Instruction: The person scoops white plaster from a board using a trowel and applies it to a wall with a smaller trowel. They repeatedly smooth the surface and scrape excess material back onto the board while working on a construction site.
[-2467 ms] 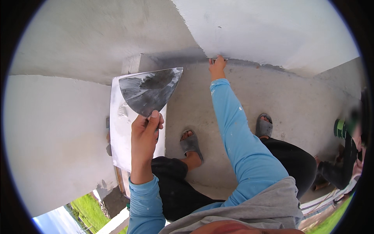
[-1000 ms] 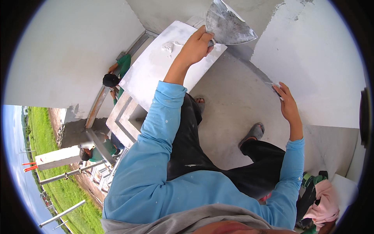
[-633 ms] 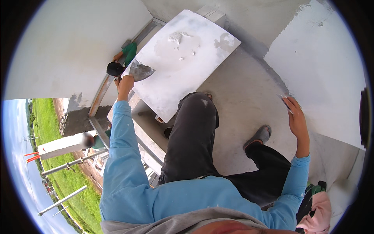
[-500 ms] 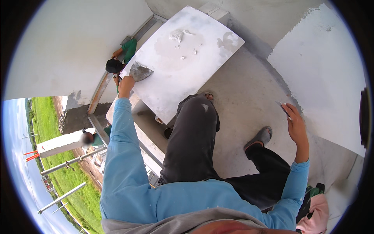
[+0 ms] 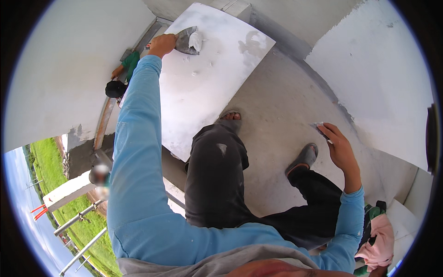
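My left hand (image 5: pixel 163 45) reaches far forward and is closed round the handle of a putty knife (image 5: pixel 183 45). Its wide grey blade rests on or just over a large white board (image 5: pixel 198 92), with a lump of white putty (image 5: pixel 196 40) on the blade. Small crumbs of putty lie on the board near it. Out to the right, my right hand (image 5: pixel 342 150) is closed on a thin flat-bladed tool (image 5: pixel 322 131), seen nearly edge-on, so its exact kind is unclear. That tool is held apart from the board, over the concrete floor.
Walls stand behind the board and at right, where a white coated patch (image 5: pixel 378 69) covers one. A co-worker in a black cap (image 5: pixel 115 89) is beyond the board's left edge. Metal pipes (image 5: pixel 83 212) and an open drop to grass lie at lower left. Another person (image 5: pixel 376 235) is at lower right.
My left hand has moved forward and right with the putty knife, from the board's left edge to the putty, which now sits on the blade. My right hand has shifted slightly in view.
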Action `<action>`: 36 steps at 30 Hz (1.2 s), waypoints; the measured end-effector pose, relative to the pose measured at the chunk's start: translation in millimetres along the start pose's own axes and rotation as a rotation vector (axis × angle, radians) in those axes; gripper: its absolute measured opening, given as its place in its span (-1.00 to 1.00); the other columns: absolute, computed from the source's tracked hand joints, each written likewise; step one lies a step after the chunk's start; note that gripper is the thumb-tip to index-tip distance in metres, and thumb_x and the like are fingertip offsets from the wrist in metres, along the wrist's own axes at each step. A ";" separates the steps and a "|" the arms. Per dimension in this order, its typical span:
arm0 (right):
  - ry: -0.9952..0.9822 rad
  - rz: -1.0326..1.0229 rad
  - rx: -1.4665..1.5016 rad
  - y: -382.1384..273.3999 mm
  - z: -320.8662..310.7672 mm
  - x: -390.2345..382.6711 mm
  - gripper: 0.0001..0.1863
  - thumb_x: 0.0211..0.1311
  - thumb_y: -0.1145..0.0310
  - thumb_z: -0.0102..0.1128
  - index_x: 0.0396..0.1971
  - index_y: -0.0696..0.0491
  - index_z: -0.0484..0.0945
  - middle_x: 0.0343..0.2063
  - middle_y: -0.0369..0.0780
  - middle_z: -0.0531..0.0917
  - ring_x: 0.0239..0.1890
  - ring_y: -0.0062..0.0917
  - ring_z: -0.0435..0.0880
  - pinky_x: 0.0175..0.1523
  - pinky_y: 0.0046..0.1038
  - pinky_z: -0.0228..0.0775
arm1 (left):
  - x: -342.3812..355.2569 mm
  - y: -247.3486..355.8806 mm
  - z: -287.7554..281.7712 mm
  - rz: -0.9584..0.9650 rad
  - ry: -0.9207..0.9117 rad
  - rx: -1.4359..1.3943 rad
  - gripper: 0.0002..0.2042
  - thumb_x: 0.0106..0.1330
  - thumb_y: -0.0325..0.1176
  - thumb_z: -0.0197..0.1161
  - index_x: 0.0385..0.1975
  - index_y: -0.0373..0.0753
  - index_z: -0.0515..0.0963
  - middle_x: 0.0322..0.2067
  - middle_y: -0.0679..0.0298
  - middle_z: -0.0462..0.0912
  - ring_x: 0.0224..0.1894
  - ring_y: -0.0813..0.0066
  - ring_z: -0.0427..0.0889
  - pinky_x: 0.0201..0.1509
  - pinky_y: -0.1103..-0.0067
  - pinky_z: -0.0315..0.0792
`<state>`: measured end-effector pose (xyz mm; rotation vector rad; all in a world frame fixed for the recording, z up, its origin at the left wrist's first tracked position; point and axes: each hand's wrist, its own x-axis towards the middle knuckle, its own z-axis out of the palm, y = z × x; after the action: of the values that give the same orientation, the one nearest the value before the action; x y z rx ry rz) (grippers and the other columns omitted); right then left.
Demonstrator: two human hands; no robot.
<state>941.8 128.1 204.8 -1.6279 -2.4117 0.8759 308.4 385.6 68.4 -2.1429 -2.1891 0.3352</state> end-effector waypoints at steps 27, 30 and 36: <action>0.194 -0.235 -0.080 -30.1 -16.9 -14.9 -0.42 0.18 0.72 0.08 0.21 -0.02 0.50 0.12 -0.11 0.55 0.11 -0.13 0.57 0.13 -0.26 0.48 | -199.2 -8.6 -265.1 0.156 1.397 -0.168 -0.81 0.29 -0.46 0.27 -0.14 -0.19 0.48 -0.19 0.30 0.64 -0.13 0.25 0.52 0.06 0.31 0.22; 0.197 -0.265 -0.090 -25.8 -17.9 -15.4 -0.43 0.19 0.71 0.08 0.21 -0.02 0.50 0.12 -0.10 0.55 0.11 -0.12 0.57 0.14 -0.23 0.47 | -193.3 -6.3 -282.5 0.099 1.575 -0.200 -0.80 0.25 -0.53 0.25 -0.16 -0.18 0.48 -0.18 0.33 0.63 -0.13 0.26 0.52 0.06 0.33 0.21; 0.282 -0.285 0.036 -37.9 -23.5 -10.6 -0.53 0.29 0.60 0.09 0.21 0.01 0.50 0.00 -0.07 0.60 0.05 -0.16 0.61 0.10 -0.28 0.47 | -187.8 28.6 -282.0 0.049 1.535 -0.509 -0.85 0.49 -0.41 0.13 -0.04 -0.25 0.44 -0.18 0.18 0.58 -0.13 0.34 0.53 -0.01 0.43 0.37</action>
<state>924.4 118.3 246.1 -1.2541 -2.3337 0.5942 397.1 231.1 358.1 -1.4958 -1.2417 -1.4604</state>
